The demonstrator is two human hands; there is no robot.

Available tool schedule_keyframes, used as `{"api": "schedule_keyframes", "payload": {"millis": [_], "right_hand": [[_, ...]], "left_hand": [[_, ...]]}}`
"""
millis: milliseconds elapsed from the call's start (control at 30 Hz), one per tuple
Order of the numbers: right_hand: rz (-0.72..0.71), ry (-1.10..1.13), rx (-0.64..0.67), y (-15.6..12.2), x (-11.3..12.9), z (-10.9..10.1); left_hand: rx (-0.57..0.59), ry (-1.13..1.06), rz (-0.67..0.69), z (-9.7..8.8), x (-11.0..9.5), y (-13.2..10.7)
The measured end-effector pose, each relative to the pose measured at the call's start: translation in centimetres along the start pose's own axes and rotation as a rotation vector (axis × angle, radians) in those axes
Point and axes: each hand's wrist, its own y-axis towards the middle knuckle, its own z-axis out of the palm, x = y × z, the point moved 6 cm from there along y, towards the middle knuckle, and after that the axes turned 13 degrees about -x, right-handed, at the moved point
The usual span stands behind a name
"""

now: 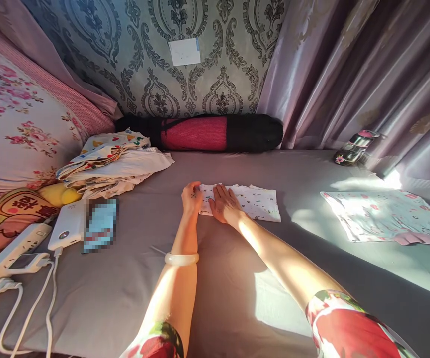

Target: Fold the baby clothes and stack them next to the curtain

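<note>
A small white printed cloth (254,201), folded into a flat strip, lies on the grey bedsheet (237,278) in the middle of the view. My left hand (192,198) grips its left end with curled fingers. My right hand (225,205) lies flat on the cloth just beside it, fingers stretched out and pressing down. A pale bangle (181,258) sits on my left wrist.
A pile of printed clothes (112,161) lies at the left. A power bank (67,224), a power strip (6,261) and white cables are at the near left. A black and red roll bag (207,132) lies along the wall. Another floral cloth (386,216) and a flask (354,147) are at the right.
</note>
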Motion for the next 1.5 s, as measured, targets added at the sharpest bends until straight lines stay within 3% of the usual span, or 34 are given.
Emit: {"api": "schedule_keyframes", "payload": {"millis": [200, 400, 600, 733, 833, 1033, 1167, 1333, 1500], "right_hand": [[-0.112, 0.072, -0.047, 1.1, 2.6, -0.8], [-0.112, 0.113, 0.103, 1.0, 4.2, 0.2], [-0.094, 0.142, 0.123, 1.1, 4.0, 0.6], [-0.090, 0.149, 0.030, 1.0, 3.3, -0.8], [-0.049, 0.117, -0.034, 0.3, 1.4, -2.2], [0.089, 0.028, -0.066, -1.9, -4.2, -4.6], [0.127, -0.005, -0.031, -3.0, -6.4, -5.0], [0.111, 0.014, 0.015, -3.9, -6.9, -3.6], [0.122, 0.041, 0.005, -4.0, -7.1, -2.9]], "left_hand": [[-0.092, -0.150, -0.017, 0.4, 1.4, 1.1], [-0.139, -0.245, -0.024, 0.8, 2.5, 1.7], [-0.116, -0.261, -0.021, 1.0, 2.1, 1.4], [-0.108, -0.226, 0.022, 0.7, 1.2, 1.1], [-0.095, -0.126, 0.111, 0.6, -0.2, 0.4], [0.097, 0.023, 0.465, 2.8, -4.3, -3.2], [0.271, 0.156, 0.661, 4.6, -5.6, -6.0], [0.410, 0.357, 0.703, 6.3, -4.5, -7.5], [0.454, 0.425, 0.693, 6.8, -3.8, -7.4]]}}
